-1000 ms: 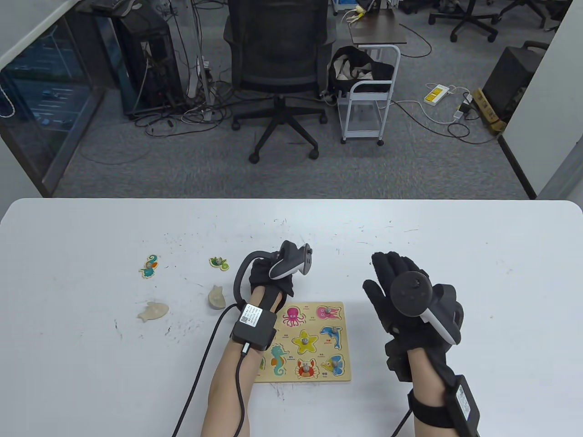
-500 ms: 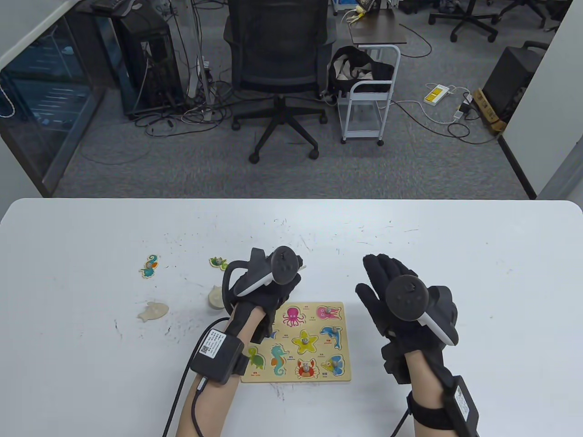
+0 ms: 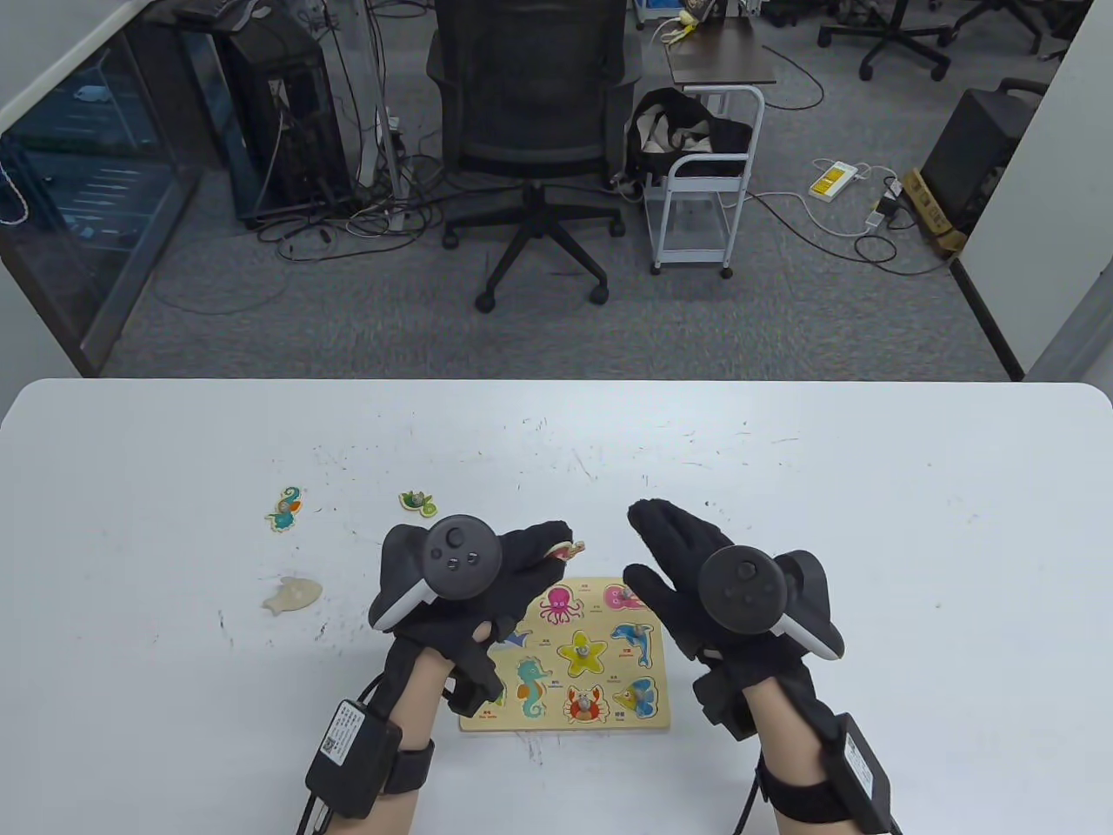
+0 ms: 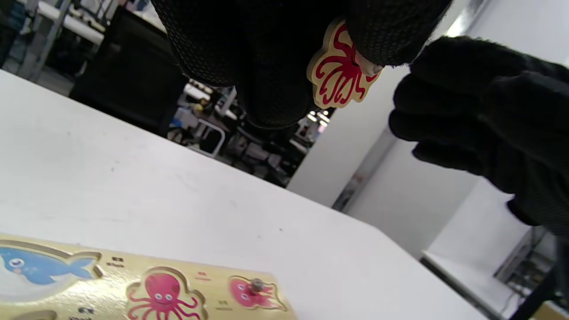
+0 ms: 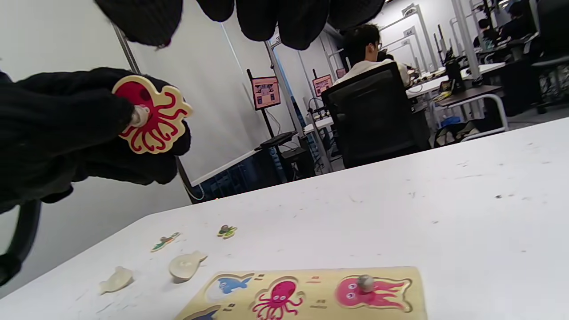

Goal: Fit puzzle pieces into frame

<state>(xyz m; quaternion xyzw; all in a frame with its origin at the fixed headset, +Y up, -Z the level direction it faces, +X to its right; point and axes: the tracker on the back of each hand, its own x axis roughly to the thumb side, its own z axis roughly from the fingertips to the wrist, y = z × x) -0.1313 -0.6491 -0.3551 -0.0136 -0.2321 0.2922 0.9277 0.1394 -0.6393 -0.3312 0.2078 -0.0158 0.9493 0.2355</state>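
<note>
The wooden puzzle frame (image 3: pixel 648 718) lies flat near the table's front edge, several sea-animal pieces seated in it. My left hand (image 3: pixel 546 561) hovers over the frame's far left corner and pinches a red octopus piece (image 3: pixel 567 550) by its peg, above the table. The octopus piece (image 4: pixel 340 73) shows clearly in the left wrist view, and the same octopus piece (image 5: pixel 153 115) in the right wrist view. Below it the frame (image 4: pixel 213 284) has a pink octopus recess (image 4: pixel 162 294) without a peg. My right hand (image 3: pixel 663 557) is open, fingers straight, beside the frame's far right corner, holding nothing.
Loose pieces lie left of the frame: a seahorse (image 3: pixel 284 509), a turtle (image 3: pixel 417 502) and a face-down fish (image 3: pixel 293 594). Another face-down piece (image 5: pixel 186 265) shows only in the right wrist view. An office chair (image 3: pixel 530 130) stands beyond the table's far edge.
My left hand has turned palm down and drawn back toward the frame, still holding the octopus piece. My right hand has drifted left and nearer the frame. One face-down piece is now hidden under the left hand.
</note>
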